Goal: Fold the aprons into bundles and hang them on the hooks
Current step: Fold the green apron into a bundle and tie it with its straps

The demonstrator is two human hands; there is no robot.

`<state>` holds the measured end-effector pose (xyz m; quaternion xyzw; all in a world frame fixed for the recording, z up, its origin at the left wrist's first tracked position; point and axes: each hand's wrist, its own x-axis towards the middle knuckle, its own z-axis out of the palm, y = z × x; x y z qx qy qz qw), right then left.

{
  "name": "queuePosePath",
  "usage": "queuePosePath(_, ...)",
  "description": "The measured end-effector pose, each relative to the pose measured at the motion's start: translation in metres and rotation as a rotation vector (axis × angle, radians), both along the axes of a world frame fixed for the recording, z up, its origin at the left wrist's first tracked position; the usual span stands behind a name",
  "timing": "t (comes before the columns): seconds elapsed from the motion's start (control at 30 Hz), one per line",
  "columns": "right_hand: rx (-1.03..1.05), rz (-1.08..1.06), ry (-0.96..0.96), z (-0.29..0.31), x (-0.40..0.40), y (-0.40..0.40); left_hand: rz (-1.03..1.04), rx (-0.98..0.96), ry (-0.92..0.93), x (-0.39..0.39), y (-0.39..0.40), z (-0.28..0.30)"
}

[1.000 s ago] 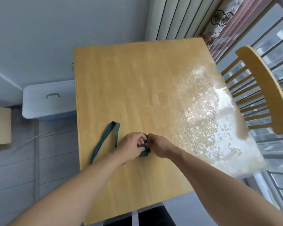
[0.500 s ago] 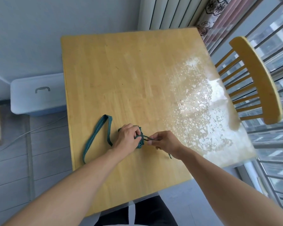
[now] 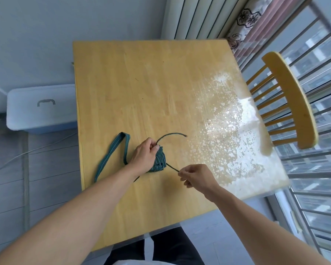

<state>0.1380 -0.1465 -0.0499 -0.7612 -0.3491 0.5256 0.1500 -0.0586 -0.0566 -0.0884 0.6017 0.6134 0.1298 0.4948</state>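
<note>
Head cam, looks fwd-down, close over table (image 3: 141,83).

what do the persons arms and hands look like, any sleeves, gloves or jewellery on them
Both forearms are bare from the bottom edge of the picture up to the wrists: no sleeves show. The left hand and the right hand wear no gloves, and no rings, watch or wristband can be seen. No markings show on either arm.

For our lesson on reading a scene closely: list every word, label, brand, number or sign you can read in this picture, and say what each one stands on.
None can be read. The green apron bundle, its neck strap, the wooden table, the pale storage box, the chair and the flowered curtain show only stripes or patterns, no lettering.
</note>
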Motion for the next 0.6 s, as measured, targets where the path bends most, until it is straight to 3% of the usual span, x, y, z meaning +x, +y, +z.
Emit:
queuePosePath(0.23, 0.549, 0.712, -0.546, 0.013, -0.027, 0.046, -0.116, 0.020, -0.092, -0.008, -0.002, -0.002)
queuePosePath(0.4, 0.653, 1.019, -0.584, 0.003, -0.041, 0.086, -0.182, 0.031, -0.054, -0.012, -0.004, 0.005)
queuePosePath(0.47, 0.601, 0.962, -0.498, 0.003, -0.047, 0.096, -0.143, 0.017, -0.096, -0.013, -0.005, 0.002)
queuePosePath(0.57, 0.323, 0.578, -0.155, 0.002, -0.040, 0.101, -0.140, 0.012, -0.150, -0.016, -0.005, -0.008)
queuePosePath(0.6, 0.247, 0.555, -0.105, 0.001, -0.034, 0.100, -0.157, 0.023, -0.151, -0.018, -0.005, -0.012)
